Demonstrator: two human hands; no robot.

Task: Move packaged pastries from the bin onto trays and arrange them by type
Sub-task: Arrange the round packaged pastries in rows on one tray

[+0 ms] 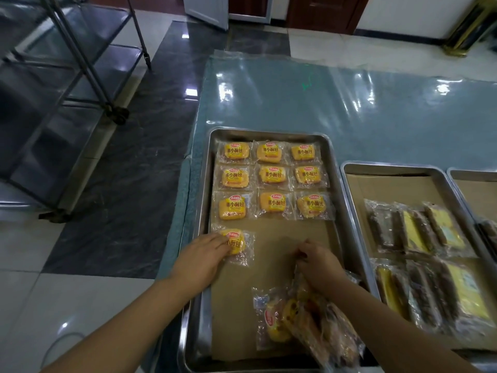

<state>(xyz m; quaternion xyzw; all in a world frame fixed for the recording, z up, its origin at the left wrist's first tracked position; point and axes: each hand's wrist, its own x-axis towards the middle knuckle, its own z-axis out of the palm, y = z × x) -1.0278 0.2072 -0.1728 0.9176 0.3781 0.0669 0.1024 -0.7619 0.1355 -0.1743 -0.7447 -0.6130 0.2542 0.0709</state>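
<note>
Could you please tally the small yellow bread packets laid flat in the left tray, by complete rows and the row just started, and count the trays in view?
Packets in the three complete rows: 9
Packet under the left hand, starting the fourth row: 1
Total laid flat: 10
Trays in view: 3

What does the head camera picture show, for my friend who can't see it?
Two bare hands sort wrapped yellow buns on a metal tray: the left hand sets a bun below three neat rows of three, while the right hand reaches into a loose pile. Another tray of brown and yellow bars sits to the right.
</note>
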